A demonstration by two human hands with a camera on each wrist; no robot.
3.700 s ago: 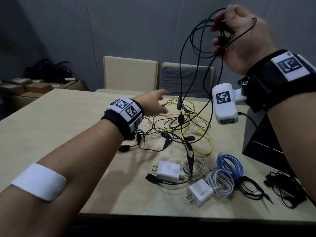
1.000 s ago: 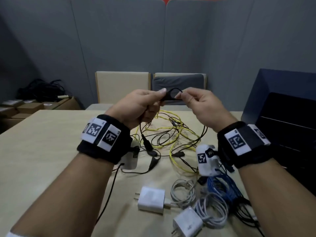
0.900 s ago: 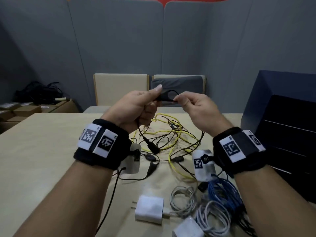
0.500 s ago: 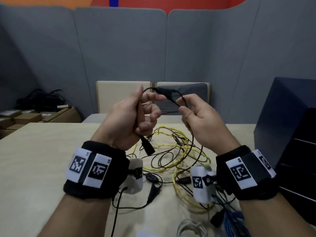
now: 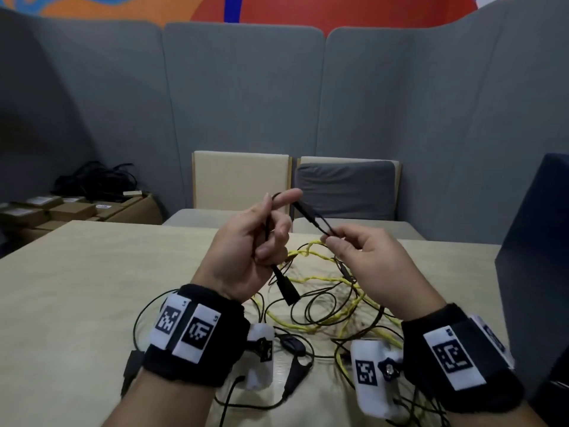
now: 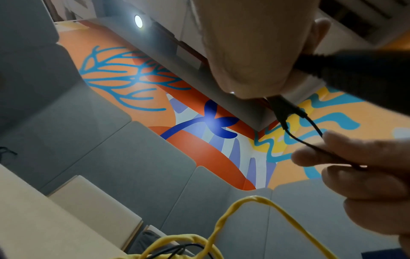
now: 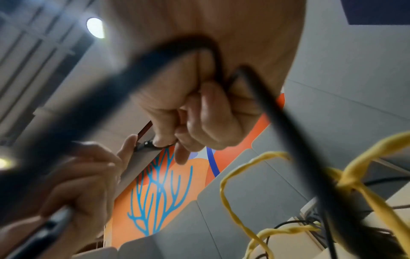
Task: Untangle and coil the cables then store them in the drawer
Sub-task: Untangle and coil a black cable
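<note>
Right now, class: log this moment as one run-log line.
left hand: grips black cable | right hand: pinches same cable | yellow cable: tangled on table | stage: untangling

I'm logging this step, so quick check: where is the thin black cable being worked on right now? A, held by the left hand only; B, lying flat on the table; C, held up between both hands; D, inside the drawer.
C: the thin black cable spans from the left hand to the right hand, above the wooden table.
</note>
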